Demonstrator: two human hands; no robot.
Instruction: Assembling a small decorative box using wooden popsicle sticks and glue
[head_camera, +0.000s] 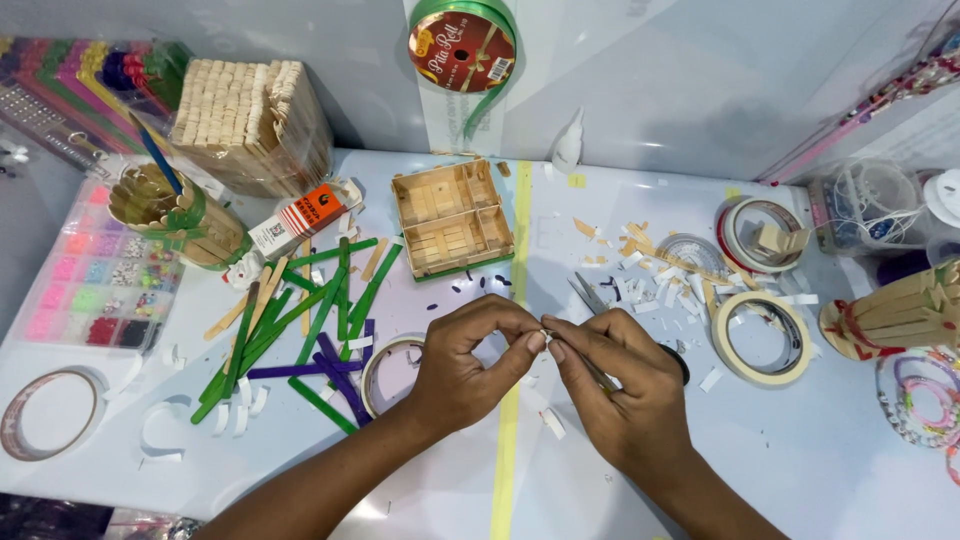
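Both hands meet over the white table; the left hand and right hand pinch one small pale strip between their fingertips — fingers closed narrow on it; scissors lie just behind the right hand; green and purple sticks and a tape roll lie left — an open-topped stick box sits farther back.

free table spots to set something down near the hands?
Bare patch at bottom right, below the cream masking-tape ring and beside the right hand. Another between the yellow tape line and paper scraps. Crowded left of the left hand: green and purple craft sticks.
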